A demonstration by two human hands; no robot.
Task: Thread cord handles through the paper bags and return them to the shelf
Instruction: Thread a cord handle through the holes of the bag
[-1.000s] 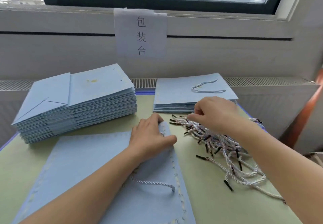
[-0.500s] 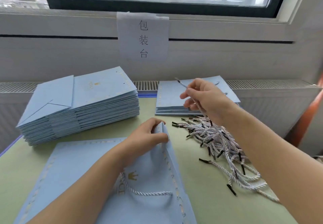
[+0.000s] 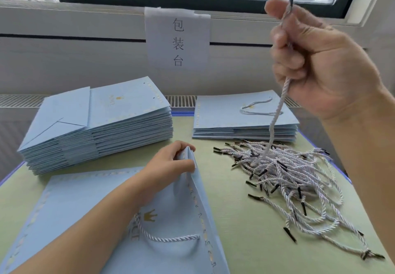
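Note:
A flat light-blue paper bag (image 3: 89, 205) lies in front of me with one white cord handle (image 3: 168, 238) threaded through its near side. My left hand (image 3: 171, 164) pinches the bag's top edge and lifts it open. My right hand (image 3: 316, 59) is raised high and grips one white twisted cord (image 3: 276, 113) near its black tip. This cord hangs down into the loose pile of cords (image 3: 284, 175) on the table.
A tall stack of flat blue bags (image 3: 96, 124) sits at the back left. A lower stack of bags with cord handles (image 3: 241, 117) sits at the back right. A paper sign (image 3: 177, 38) hangs on the wall under the window. The green table top (image 3: 245, 220) ends near the right.
My right hand has risen from the cord pile, pulling one cord up with it. My left hand has lifted the bag's top edge, opening the bag's mouth.

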